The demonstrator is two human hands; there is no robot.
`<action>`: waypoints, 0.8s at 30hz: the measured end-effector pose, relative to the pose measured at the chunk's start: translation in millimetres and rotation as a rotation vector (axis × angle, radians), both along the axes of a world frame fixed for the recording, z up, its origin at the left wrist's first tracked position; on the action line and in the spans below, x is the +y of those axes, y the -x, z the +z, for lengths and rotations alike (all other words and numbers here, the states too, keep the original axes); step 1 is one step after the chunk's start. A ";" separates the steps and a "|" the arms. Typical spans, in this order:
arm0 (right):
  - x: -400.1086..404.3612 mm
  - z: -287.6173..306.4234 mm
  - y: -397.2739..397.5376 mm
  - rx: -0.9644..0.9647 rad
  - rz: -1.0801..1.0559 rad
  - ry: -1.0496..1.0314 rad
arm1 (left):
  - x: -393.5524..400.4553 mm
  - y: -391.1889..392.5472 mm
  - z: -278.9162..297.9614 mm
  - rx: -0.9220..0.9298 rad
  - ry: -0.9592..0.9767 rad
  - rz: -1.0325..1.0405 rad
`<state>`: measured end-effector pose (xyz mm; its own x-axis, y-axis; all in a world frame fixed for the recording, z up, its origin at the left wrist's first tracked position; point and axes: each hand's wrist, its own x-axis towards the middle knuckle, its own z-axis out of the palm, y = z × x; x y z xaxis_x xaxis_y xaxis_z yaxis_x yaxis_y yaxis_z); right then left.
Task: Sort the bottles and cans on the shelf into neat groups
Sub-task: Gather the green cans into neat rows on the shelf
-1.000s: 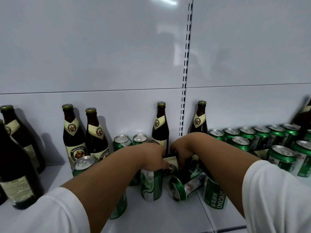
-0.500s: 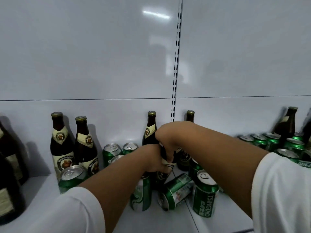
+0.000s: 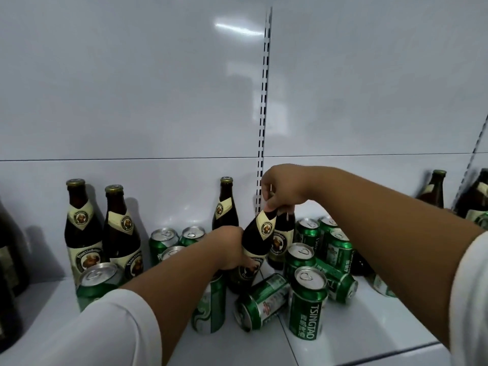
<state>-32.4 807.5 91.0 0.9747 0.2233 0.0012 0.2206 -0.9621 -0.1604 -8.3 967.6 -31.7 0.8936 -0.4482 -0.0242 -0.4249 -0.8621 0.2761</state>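
Note:
A brown beer bottle (image 3: 257, 240) with a cream label leans left in the middle of the white shelf (image 3: 356, 328). My left hand (image 3: 229, 249) grips its body and my right hand (image 3: 282, 191) is closed over its neck and cap. A second brown bottle (image 3: 284, 233) stands just behind it. Three more brown bottles (image 3: 81, 228) (image 3: 120, 233) (image 3: 225, 207) stand along the back wall. Green cans surround the held bottle: one upright can (image 3: 307, 305) marked Tsingtao in front, one lying on its side (image 3: 261, 302), several upright behind.
Dark bottles (image 3: 10, 260) stand at the far left edge and two brown bottles (image 3: 433, 191) at the far right. A green can (image 3: 96, 281) stands front left by my left sleeve. A slotted upright (image 3: 264, 107) splits the white back wall.
The bottle has come up from lying among the cans to nearly upright. My right hand rose from the shelf level to the bottle's neck, and the left hand shifted onto its body.

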 end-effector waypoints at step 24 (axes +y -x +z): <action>-7.4 -65.1 -54.9 -0.496 -0.074 -0.374 | -28.6 -24.2 -10.1 -0.098 -0.085 0.164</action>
<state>22.6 800.1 25.9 0.8510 0.0521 0.5226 0.2902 -0.8760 -0.3852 15.9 939.0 -41.8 0.9543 -0.2967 0.0347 -0.2983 -0.9403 0.1641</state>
